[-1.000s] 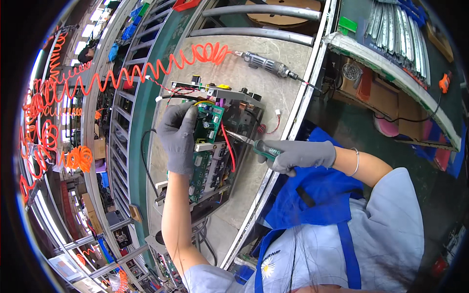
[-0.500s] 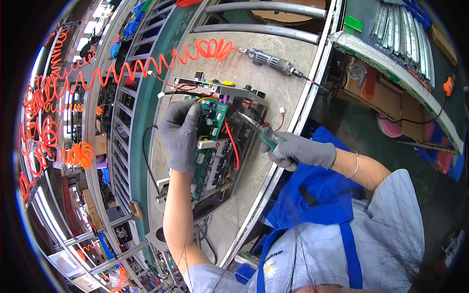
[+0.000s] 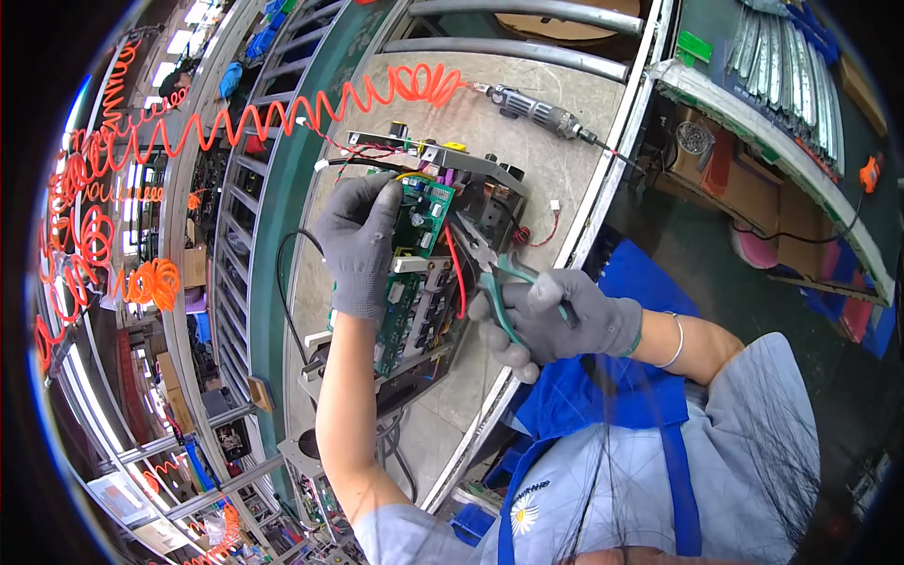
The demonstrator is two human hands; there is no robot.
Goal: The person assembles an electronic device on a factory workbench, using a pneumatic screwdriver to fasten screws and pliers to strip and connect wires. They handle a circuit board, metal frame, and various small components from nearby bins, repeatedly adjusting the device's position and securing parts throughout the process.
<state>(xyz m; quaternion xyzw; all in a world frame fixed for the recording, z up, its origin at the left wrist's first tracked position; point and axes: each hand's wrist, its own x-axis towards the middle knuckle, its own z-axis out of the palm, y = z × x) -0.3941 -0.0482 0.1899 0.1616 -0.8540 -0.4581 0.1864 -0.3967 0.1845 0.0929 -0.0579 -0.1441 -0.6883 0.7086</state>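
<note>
A green circuit board (image 3: 411,282) sits in a dark metal housing (image 3: 490,202) on the workbench. My left hand (image 3: 361,240), in a grey glove, presses on the board's upper left part. In a matching grey glove, my right hand (image 3: 551,315) grips green-handled pliers (image 3: 494,273) whose jaws point up-left at the board beside a red wire (image 3: 458,268). A black cable (image 3: 287,273) loops off the housing's left side.
An orange coiled air hose (image 3: 311,104) runs to a grey pneumatic screwdriver (image 3: 537,108) lying at the bench's far end. The beige bench top (image 3: 556,169) is edged by a metal rail. Roller racks stand left; cardboard boxes and shelves sit right.
My right hand has drawn back toward me and raised the pliers, jaws now at the board's right edge. My left hand stayed on the board's upper part.
</note>
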